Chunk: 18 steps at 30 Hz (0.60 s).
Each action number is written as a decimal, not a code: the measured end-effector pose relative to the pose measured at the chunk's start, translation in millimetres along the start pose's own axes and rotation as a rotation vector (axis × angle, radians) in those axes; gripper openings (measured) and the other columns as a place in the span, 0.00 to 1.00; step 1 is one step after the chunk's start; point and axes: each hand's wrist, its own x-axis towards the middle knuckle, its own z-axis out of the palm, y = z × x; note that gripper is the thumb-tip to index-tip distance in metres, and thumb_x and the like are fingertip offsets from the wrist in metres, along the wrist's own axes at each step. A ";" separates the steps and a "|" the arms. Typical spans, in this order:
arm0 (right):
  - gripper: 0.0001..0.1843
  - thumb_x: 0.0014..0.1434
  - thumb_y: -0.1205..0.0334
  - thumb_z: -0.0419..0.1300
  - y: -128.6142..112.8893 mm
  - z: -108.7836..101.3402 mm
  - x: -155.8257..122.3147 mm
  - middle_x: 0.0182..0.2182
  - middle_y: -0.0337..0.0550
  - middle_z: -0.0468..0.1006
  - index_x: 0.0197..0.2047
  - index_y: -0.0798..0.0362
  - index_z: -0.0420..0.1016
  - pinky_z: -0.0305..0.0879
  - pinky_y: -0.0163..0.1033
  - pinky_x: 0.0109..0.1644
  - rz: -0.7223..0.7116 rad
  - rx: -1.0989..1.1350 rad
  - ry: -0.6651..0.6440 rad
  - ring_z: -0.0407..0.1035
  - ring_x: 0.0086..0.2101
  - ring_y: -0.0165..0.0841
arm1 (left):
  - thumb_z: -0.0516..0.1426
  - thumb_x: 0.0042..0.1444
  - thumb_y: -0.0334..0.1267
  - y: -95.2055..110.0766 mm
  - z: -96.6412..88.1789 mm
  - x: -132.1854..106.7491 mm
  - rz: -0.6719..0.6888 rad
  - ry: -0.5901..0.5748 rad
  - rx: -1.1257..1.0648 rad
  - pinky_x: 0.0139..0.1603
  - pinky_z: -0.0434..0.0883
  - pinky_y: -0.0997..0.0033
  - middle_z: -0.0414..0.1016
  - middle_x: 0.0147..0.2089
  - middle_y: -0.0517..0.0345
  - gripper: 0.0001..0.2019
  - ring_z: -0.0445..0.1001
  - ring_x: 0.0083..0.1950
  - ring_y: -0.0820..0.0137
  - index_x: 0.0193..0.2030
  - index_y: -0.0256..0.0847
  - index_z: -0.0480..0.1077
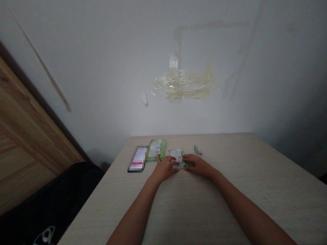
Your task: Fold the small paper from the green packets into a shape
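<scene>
A flat green and white printed packet (180,157) lies on the table between my hands. My left hand (165,167) has its thumb and curved fingers on the packet's left side, with one finger sticking out to the left. On the right side, my right hand (199,165) grips the packet's edge, thumb near me and fingers farther off. Beyond my left hand is a pile of similar green packets (156,149), slightly fanned out. A small crumpled green and silver wrapper (197,149) sits past my right hand.
Left of the pile lies a phone (138,159) with a blurred lit screen. The pale wooden table (194,207) meets a white wall (114,68) bearing yellowed tape (186,83). A black bag or cloth (63,190) and a wooden panel (22,129) stand at the left.
</scene>
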 end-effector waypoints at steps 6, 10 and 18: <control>0.26 0.53 0.56 0.67 -1.9 -1.3 0.3 0.57 0.52 0.70 0.56 0.49 0.73 0.57 0.53 0.63 -0.009 -0.008 0.004 0.64 0.57 0.44 | 0.59 0.55 0.50 -1.5 -0.5 1.3 -0.041 -0.019 -0.005 0.66 0.30 0.32 0.71 0.60 0.56 0.17 0.64 0.63 0.59 0.52 0.57 0.73; 0.26 0.53 0.56 0.67 -3.0 -0.9 0.8 0.57 0.52 0.71 0.56 0.49 0.74 0.59 0.53 0.62 -0.036 -0.014 0.015 0.65 0.56 0.44 | 0.58 0.56 0.49 -1.9 1.7 1.7 -0.024 0.009 -0.028 0.67 0.30 0.35 0.73 0.58 0.56 0.15 0.66 0.63 0.61 0.50 0.56 0.74; 0.17 0.57 0.59 0.64 -2.3 0.4 0.5 0.52 0.50 0.75 0.50 0.49 0.77 0.62 0.50 0.59 -0.046 -0.003 0.079 0.68 0.53 0.41 | 0.55 0.60 0.46 -2.8 3.3 2.6 -0.010 0.047 -0.057 0.69 0.32 0.40 0.76 0.55 0.58 0.12 0.68 0.61 0.64 0.47 0.55 0.75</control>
